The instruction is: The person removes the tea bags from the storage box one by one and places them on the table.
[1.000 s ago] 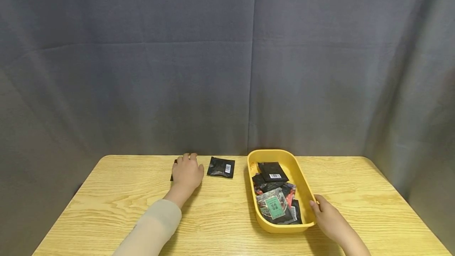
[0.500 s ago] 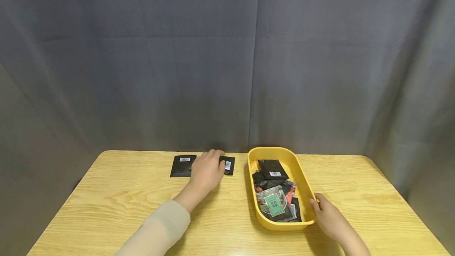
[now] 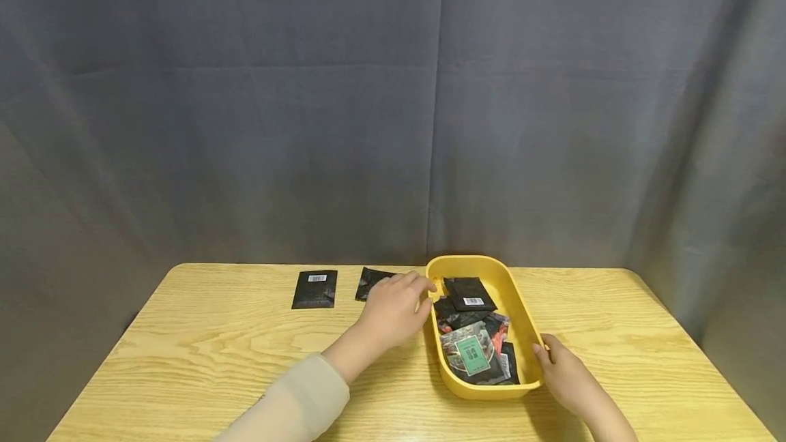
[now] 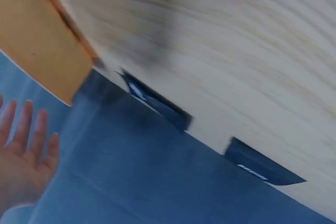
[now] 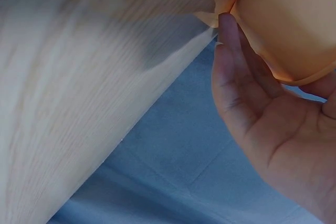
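Note:
My left hand [image 3: 396, 309] hovers by the left rim of a yellow plastic basket [image 3: 523, 316], fingers loosely extended. In the left wrist view that hand [image 4: 26, 161] holds nothing, its fingers spread beside the basket wall [image 4: 44, 40]. With fingers under the rim and thumb over it, my right hand [image 3: 571, 377] grips the basket's near right corner. Inside the basket lie several flat sachets, among them a black sachet [image 3: 469, 294] with a barcode and a sachet with a green label [image 3: 473, 357]. Behind my left hand, a black sachet [image 3: 370, 282] on the table is partly hidden.
Another black sachet [image 3: 314, 290], barcode up, lies farther left near the back edge of the wooden table [image 3: 202, 353]. A grey curtain [image 3: 307, 155] hangs right behind that edge and along both sides.
My left hand has moved right, from the left sachet across the second one to the basket's rim. Both sachets stay on the table. The right hand keeps its grip on the basket.

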Demonstrator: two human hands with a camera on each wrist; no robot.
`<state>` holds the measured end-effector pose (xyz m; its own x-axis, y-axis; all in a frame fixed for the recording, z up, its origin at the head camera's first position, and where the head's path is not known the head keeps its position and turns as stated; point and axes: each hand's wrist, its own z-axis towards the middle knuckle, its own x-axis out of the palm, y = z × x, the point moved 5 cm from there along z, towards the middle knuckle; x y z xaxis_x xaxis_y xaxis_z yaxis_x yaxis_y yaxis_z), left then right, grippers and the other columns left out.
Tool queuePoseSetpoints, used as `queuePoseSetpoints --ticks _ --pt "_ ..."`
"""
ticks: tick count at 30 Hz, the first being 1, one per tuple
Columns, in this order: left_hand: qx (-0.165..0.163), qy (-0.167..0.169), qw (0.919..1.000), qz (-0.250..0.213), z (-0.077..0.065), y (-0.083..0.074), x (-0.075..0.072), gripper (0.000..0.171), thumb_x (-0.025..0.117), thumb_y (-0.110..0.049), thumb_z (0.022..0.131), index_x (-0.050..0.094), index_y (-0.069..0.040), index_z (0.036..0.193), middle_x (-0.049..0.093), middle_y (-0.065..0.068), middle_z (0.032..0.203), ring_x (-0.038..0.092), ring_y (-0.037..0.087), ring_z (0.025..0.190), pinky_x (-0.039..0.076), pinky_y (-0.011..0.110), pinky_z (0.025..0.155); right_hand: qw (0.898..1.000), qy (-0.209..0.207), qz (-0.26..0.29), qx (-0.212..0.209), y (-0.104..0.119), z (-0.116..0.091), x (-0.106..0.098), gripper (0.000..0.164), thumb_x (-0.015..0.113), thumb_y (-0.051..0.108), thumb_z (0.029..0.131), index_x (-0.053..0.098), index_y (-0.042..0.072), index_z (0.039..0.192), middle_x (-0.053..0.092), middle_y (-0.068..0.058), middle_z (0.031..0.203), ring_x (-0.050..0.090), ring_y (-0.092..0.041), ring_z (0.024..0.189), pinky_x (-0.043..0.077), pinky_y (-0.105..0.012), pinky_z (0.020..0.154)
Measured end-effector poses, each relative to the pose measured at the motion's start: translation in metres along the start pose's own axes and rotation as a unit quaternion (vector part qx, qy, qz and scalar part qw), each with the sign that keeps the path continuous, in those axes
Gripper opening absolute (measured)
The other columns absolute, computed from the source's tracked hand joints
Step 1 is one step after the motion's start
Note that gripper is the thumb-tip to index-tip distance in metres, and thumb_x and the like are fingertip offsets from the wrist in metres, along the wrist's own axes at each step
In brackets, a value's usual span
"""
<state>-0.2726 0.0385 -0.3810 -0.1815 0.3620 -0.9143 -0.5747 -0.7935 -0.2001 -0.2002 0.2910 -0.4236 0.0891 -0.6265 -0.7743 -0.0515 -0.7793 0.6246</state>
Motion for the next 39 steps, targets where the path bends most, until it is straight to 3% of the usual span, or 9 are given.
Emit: queuePoseSetpoints --ticks 8,17,25,32,36,39 --pt "0.055 0.051 0.9971 -0.011 0.006 -0.034 0.003 0.027 0.059 -0.028 0.099 0.066 -0.022 0.124 0.065 -0.006 0.12 0.061 0.015 0.114 0.046 0.037 0.1 1.0 0.006 0.002 0.002 0.001 0.002 0.001 0.044 0.037 0.014 0.107 0.037 -0.02 0.135 0.055 -0.04 0.122 0.052 -0.054 0.117 0.045 -0.061 0.094" --pt "0.068 0.131 0.9891 -0.001 0.009 -0.059 0.019 0.027 0.063 -0.029 0.097 0.066 -0.026 0.124 0.066 -0.008 0.118 0.064 0.013 0.106 0.051 0.033 0.081 1.0 0.001 -0.003 -0.005 -0.001 0.005 0.001 0.043 0.037 0.013 0.107 0.038 -0.021 0.134 0.056 -0.039 0.12 0.054 -0.054 0.115 0.046 -0.061 0.093" --pt "0.057 0.165 0.9844 0.027 0.008 -0.064 0.032 0.035 0.065 -0.031 0.095 0.063 -0.024 0.13 0.063 -0.006 0.121 0.062 0.014 0.107 0.051 0.032 0.085 1.0 -0.002 -0.005 -0.008 -0.002 0.006 0.004 0.044 0.037 0.013 0.107 0.037 -0.022 0.133 0.054 -0.041 0.121 0.053 -0.055 0.115 0.045 -0.062 0.094" --pt "0.046 0.225 0.9709 0.069 0.004 -0.071 0.04 0.057 0.069 -0.042 0.092 0.055 -0.018 0.141 0.061 -0.001 0.128 0.056 0.015 0.119 0.045 0.031 0.099 1.0 0.0 -0.003 -0.005 -0.002 0.008 0.005 0.045 0.036 0.014 0.107 0.036 -0.022 0.134 0.053 -0.042 0.122 0.052 -0.056 0.116 0.044 -0.063 0.094" --pt "0.05 0.223 0.9714 0.064 0.003 -0.072 0.045 0.059 0.07 -0.042 0.091 0.052 -0.021 0.143 0.06 -0.001 0.129 0.057 0.015 0.117 0.047 0.033 0.096 1.0 0.003 0.001 -0.004 -0.003 0.01 0.007 0.046 0.036 0.014 0.107 0.035 -0.023 0.134 0.053 -0.043 0.122 0.052 -0.056 0.116 0.045 -0.062 0.094" --pt "0.052 0.212 0.9745 0.053 0.003 -0.069 0.048 0.062 0.071 -0.04 0.091 0.048 -0.023 0.145 0.059 -0.002 0.125 0.061 0.014 0.103 0.051 0.032 0.086 1.0 0.006 0.002 -0.005 -0.003 0.01 0.009 0.046 0.035 0.014 0.107 0.034 -0.024 0.134 0.051 -0.044 0.124 0.05 -0.057 0.117 0.045 -0.063 0.094"
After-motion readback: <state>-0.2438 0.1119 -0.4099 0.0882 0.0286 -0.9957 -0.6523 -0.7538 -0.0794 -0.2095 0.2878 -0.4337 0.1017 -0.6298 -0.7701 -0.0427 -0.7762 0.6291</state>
